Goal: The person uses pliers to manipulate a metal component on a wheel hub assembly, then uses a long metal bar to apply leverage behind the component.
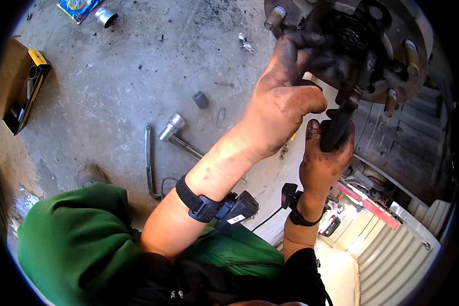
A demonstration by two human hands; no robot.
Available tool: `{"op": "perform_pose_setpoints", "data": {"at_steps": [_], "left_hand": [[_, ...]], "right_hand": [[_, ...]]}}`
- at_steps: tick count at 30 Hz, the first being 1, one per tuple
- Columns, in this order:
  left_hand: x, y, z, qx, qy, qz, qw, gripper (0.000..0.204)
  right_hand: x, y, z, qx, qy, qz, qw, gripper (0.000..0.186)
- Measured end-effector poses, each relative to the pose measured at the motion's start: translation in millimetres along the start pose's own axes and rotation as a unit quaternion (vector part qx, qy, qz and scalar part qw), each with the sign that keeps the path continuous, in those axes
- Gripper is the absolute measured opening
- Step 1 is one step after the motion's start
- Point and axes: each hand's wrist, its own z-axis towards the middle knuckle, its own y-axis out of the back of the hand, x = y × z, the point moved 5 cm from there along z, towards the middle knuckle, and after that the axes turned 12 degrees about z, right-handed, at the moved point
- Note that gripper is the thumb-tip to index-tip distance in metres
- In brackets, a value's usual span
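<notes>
A greasy wheel hub (pixel 412 28) with protruding threaded studs fills the upper right. My left hand (pixel 283 99) reaches up to it, its blackened fingers curled against the hub's lower left side; what they grip is hidden in shadow. My right hand (pixel 324 155) is closed around the dark handle of a tool (pixel 341 120), whose upper end meets the underside of the hub near its centre, just right of my left fingers. Both wrists carry black straps with small boxy devices.
On the concrete floor (pixel 112 81) lie a large socket on a bar (pixel 172 127), a bent metal bar (pixel 149 158), a dark socket (pixel 200 99), a silver cylinder (pixel 105 17), a blue packet (pixel 78 7) and an open box (pixel 6 84). Vehicle bodywork (pixel 392 153) borders the right.
</notes>
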Motion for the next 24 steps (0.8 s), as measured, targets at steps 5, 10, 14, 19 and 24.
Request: {"op": "perform_pose_setpoints", "data": {"at_steps": [5,10,14,19,24], "left_hand": [[5.1,2.9,-2.8,-0.003,-0.065,0.029,0.997,0.037],[0.5,4.1,-3.2,0.000,-0.053,0.025,0.998,0.028],[0.2,3.0,-3.4,0.004,-0.057,0.034,0.998,0.022],[4.5,5.1,-3.6,0.009,-0.004,-0.012,1.000,0.021],[-3.8,7.8,2.8,0.017,-0.092,0.075,0.993,0.034]], "right_hand": [[-8.8,-2.2,-3.5,-0.056,0.029,0.026,0.998,0.031],[0.5,-10.0,-2.8,-0.012,0.117,-0.015,0.993,0.035],[-9.7,-1.3,-12.4,-0.071,0.031,0.046,0.996,0.044],[14.6,-13.6,-8.4,0.089,0.136,-0.072,0.984,0.050],[16.2,-1.0,-12.0,-0.027,0.028,0.102,0.994,0.033]]}}
